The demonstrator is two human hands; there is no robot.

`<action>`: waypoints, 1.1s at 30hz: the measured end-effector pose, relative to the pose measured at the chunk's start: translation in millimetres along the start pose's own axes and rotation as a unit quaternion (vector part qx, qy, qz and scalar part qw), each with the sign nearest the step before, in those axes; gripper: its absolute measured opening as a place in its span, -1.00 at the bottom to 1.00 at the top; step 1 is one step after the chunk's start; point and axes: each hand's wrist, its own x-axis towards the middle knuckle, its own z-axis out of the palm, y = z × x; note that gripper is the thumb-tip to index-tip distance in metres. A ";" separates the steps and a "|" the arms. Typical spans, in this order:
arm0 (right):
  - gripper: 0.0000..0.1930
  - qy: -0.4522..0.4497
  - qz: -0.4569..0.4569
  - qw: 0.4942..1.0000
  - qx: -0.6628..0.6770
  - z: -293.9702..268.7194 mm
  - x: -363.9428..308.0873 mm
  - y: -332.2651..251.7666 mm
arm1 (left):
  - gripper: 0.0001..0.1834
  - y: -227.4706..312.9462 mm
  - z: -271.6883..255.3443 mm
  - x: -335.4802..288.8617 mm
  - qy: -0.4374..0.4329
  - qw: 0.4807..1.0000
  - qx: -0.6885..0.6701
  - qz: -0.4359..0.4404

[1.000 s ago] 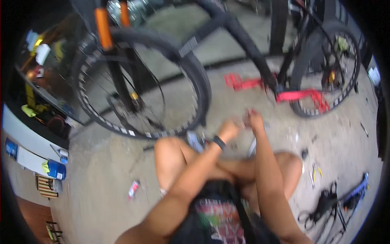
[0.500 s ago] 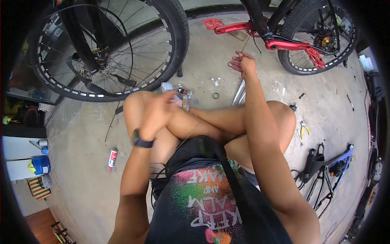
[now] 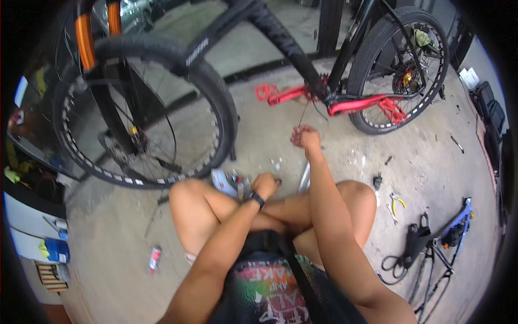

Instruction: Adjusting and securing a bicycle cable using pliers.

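Note:
My right hand [image 3: 306, 137] is closed in a pinch on a thin cable [image 3: 302, 115] that hangs from the bicycle frame near the red crankset [image 3: 350, 106]. My left hand [image 3: 265, 186], with a dark watch on its wrist, reaches low over my crossed legs toward the floor. Its fingers are curled together, and a small dark bit [image 3: 278, 182] shows at their tips, where a dark ring lay. Blur hides whether the fingers grip it. The black bicycle [image 3: 280, 40] stands across the far side, its front wheel [image 3: 229, 108] to the left.
Yellow-handled pliers [image 3: 398, 204] and a small wrench [image 3: 392, 214] lie right of my knee. Farther right is a blue and black bicycle frame [image 3: 458, 221]. A red and white tube [image 3: 155, 260] lies on the left floor. Small packages [image 3: 224, 182] sit beyond my left knee.
My left hand has come down and right from above my left knee to the floor beyond my shins. My right hand stays at the cable. The view has tilted up, showing more of the bicycle.

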 end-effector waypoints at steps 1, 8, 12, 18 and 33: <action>-0.88 0.005 0.006 1.000 -0.011 -8.4 8.4 5.8 | -0.74 8.8 -22.9 -11.0 0.061 0.997 -0.033 0.034; -0.87 -0.055 -0.017 0.998 0.001 6.2 15.6 20.7 | -0.84 -0.2 -266.6 -165.0 0.412 0.900 -0.120 0.081; -0.87 -0.035 0.021 0.999 -0.035 8.2 8.8 17.2 | -0.84 -0.9 -390.7 -233.0 0.588 0.790 -0.089 0.150; -0.86 -0.050 0.015 0.997 -0.048 19.1 -7.4 8.8 | -0.79 37.9 -539.6 -291.4 0.693 0.680 0.030 0.237; -0.84 -0.048 0.022 0.996 -0.069 7.3 -20.2 7.5 | -0.78 98.4 -633.5 -241.7 0.689 0.669 0.223 0.168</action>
